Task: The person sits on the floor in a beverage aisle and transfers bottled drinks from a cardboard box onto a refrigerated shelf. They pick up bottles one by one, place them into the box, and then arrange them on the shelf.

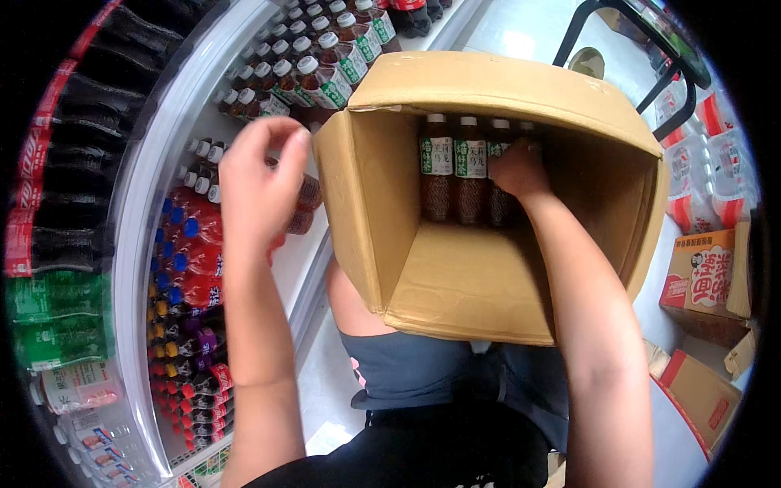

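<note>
A brown cardboard carton [470, 274] rests tilted over my lap, its open side facing me. Inside stand several tea bottles [470, 152] with white caps and green-and-white labels. My right hand [521, 168] reaches into the carton and is closed around a bottle at the right end of that row; the hand hides most of this bottle. My left hand [262, 174], slightly blurred, hovers over the cooler shelf [299, 265] with curled fingers and a gap beside the thumb, nothing seen in it. Just beyond it are brown drink bottles [309, 192] on the shelf.
More tea bottles [329, 85] fill the shelf's far part. Red drink bottles with blue caps [201, 244] and cola bottles [204, 405] stand nearer. A curved cooler edge [137, 183] runs at left. Printed cartons [698, 280], wrapped bottle packs [695, 165] and a black metal frame [677, 67] are right.
</note>
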Demonstrator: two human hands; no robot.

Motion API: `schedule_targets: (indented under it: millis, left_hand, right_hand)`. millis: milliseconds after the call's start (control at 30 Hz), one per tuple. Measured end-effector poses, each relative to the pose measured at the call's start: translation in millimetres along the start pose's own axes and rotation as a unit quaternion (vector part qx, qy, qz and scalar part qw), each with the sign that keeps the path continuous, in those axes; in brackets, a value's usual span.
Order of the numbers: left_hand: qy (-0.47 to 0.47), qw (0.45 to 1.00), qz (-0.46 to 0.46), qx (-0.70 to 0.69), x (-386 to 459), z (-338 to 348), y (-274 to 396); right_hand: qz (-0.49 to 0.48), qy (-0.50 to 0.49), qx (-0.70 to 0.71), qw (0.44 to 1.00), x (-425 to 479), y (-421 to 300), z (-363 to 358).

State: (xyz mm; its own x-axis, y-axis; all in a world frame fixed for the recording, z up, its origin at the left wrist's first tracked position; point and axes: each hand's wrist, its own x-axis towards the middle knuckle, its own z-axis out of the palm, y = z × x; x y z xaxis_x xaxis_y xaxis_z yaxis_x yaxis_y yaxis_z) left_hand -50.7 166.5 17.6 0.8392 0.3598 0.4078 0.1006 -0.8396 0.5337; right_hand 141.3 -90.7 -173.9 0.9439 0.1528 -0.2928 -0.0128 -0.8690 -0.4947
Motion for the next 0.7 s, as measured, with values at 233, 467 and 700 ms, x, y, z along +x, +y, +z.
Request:
schedule_targets:
  millis: [233,467,700]
  left_hand:
    - [-0.083,0.943,-0.053,0.319,130.4,10.5,-149.1]
    - [-0.137,0.914,-0.107,0.367,172.0,14.5,-251.5]
    - [-0.194,0.903,-0.129,0.36,170.8,26.6,-203.2]
  right_hand:
    - [-0.083,-0.221,-0.211,0.948,-9.8,-31.7,-20.8]
    - [-0.04,-0.234,-0.25,0.939,-48.6,-60.9,-47.2]
    - [-0.005,-0.203,-0.279,0.938,-47.7,-56.4,-38.2]
